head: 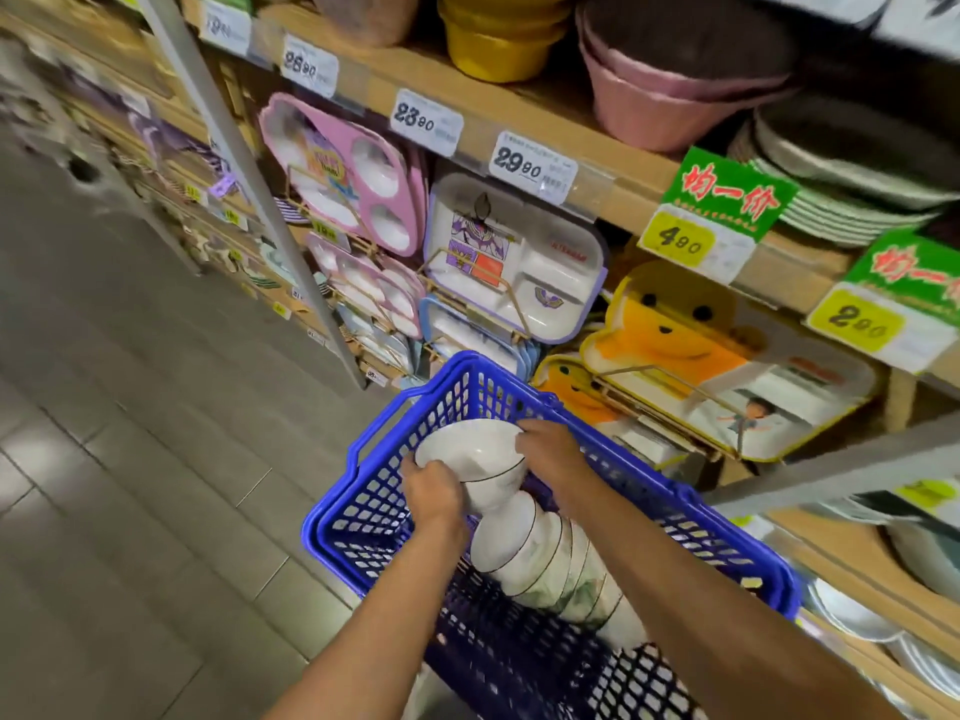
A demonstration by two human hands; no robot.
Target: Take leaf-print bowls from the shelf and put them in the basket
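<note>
A blue plastic basket [363, 511] stands in front of the shelving, low in the head view. Inside it lies a row of several nested white leaf-print bowls [545, 563] on their sides. Over the basket's far end both hands hold one more white bowl [478, 459], tilted on its side. My left hand [434, 491] grips its near left edge. My right hand [545, 452] grips its right rim, fingers curled over the edge.
Wooden shelves [597, 163] rise on the right with price tags, stacked yellow and pink bowls, children's divided trays [514, 262] and white plates low at the right. A grey metal post [249, 184] slants through the shelving. Grey tiled floor [130, 407] stretches to the left.
</note>
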